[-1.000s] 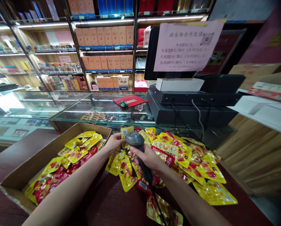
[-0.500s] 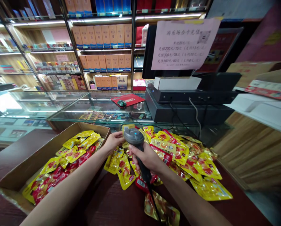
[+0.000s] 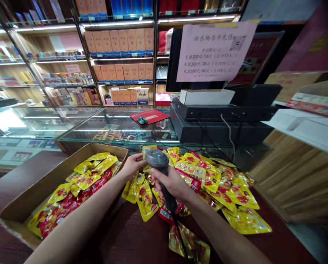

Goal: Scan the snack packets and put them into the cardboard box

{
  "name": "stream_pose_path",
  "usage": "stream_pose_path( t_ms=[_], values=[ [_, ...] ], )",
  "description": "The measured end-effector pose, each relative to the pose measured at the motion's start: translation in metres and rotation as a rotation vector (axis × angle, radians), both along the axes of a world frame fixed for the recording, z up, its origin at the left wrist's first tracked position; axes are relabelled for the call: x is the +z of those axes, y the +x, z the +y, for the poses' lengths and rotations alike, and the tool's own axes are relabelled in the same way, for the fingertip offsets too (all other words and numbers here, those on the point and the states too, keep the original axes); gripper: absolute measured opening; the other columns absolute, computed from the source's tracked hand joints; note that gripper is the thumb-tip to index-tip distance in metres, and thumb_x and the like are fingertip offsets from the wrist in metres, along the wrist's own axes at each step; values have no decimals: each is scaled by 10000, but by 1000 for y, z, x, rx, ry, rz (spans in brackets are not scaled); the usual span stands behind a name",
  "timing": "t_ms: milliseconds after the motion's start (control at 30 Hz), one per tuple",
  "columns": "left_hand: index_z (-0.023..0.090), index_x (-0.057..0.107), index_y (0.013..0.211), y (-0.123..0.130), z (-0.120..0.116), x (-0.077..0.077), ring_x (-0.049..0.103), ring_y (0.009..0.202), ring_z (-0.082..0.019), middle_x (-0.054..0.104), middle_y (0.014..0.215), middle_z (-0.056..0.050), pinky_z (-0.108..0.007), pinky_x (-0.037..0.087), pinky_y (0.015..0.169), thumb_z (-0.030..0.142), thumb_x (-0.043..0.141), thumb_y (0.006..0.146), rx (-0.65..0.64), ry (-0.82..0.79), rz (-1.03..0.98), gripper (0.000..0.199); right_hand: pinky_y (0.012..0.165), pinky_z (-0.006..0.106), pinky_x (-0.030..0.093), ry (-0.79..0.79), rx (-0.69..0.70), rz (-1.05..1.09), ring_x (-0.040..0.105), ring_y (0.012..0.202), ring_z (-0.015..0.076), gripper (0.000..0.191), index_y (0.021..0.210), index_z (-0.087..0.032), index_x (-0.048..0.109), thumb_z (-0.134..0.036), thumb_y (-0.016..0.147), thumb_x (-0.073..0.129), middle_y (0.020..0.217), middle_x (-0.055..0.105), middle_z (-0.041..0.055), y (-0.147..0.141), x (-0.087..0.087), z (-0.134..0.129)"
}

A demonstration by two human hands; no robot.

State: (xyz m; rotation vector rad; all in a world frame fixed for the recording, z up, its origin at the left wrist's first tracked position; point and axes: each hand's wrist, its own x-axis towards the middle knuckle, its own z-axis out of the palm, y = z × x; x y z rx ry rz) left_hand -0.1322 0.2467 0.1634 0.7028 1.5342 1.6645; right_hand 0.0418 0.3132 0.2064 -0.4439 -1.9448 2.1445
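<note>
My right hand [image 3: 172, 183] is wrapped round the handle of a dark grey barcode scanner [image 3: 156, 158], with a small blue light on its head and a cord hanging below. Just left of the scanner, my left hand [image 3: 132, 165] pinches a yellow snack packet [image 3: 149, 149], standing up behind the scanner head, which hides much of it. Under and beside both hands spreads a pile of yellow and red snack packets [image 3: 216, 179]. A cardboard box [image 3: 15, 209] to the left holds more such packets.
Behind the packets stands a glass display counter [image 3: 81, 128] with a red mouse pad [image 3: 155, 116] and a mouse [image 3: 142, 120]. A monitor [image 3: 174, 62] bearing a paper sign rises above dark machines [image 3: 221, 126]. A gold packet [image 3: 190, 244] lies near the front. Wooden panelling [image 3: 295, 176] borders the right side.
Almost nothing differs. The scanner head has shifted very slightly to the right; both hands keep their hold.
</note>
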Motion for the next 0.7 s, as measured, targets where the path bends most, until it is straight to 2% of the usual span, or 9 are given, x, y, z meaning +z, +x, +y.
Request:
stream_pose_path(
  t_ms=[333,533,700],
  values=[
    [140,703,1023,1,0,0,644,727,-171,731,889,-68,-229,462,604,332,787,604,-81,42,49,468,331,182,375,-19,20,20,457,315,69,354,740,-181,497,-516,827,570,450,490,-66,-1,-5,2],
    [137,694,1049,-2,0,-3,638,683,-150,733,898,-81,-205,443,557,323,818,564,-21,23,13,535,333,185,382,-17,27,14,467,315,78,360,772,-174,515,-527,823,568,448,508,-62,1,-1,1],
    [133,693,1038,-7,-2,2,647,693,-149,732,936,-86,-197,437,550,336,829,547,33,47,20,548,334,184,364,14,34,14,458,310,79,402,829,-147,547,-547,805,574,446,515,-56,3,7,0]
  ],
)
